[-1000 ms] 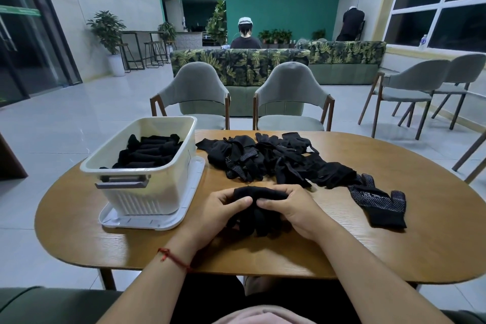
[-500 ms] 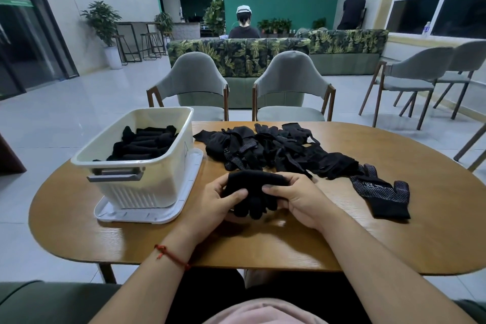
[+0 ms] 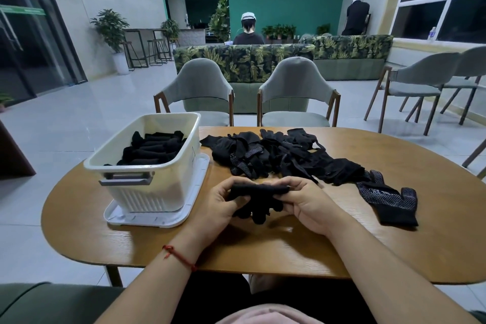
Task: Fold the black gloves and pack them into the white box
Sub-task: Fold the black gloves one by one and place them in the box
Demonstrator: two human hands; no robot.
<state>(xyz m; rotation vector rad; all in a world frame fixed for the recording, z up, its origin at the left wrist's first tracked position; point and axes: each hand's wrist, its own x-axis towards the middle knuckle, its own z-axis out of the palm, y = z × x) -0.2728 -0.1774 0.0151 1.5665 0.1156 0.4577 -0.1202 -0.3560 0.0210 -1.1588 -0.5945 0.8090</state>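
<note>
Both hands were raised just above the wooden table (image 3: 394, 244) and gripped one black glove (image 3: 259, 198) between them. The left hand (image 3: 221, 205) pinched the glove's left end, thumb on top and the other fingers curled beneath. The right hand (image 3: 307, 208) pinched the right end in the same way. The glove's upper edge ran as a straight band from one thumb to the other, and its fingers hung down in a bunch toward the tabletop (whether they touched the wood could not be told). A red string bracelet (image 3: 178, 258) circled the left wrist.

The white box (image 3: 157, 192) stood to the left of the hands on its own white lid (image 3: 200, 173), which lay flat under it like a tray. A grey handle showed on its near wall. Inside, folded black gloves (image 3: 155, 148) lay packed side by side and filled the bottom well below the rim.

Beyond the hands, a loose pile of black gloves (image 3: 276, 155) sprawled across the middle of the table, some showing pale grip dots. Right of the hands, at the end of the pile, a single dotted glove (image 3: 389, 200) lay flat with its palm up and its cuff toward the near edge.

Two grey chairs (image 3: 194, 92) stood at the far side of the table. Behind them was a leaf-patterned sofa (image 3: 252, 60).
</note>
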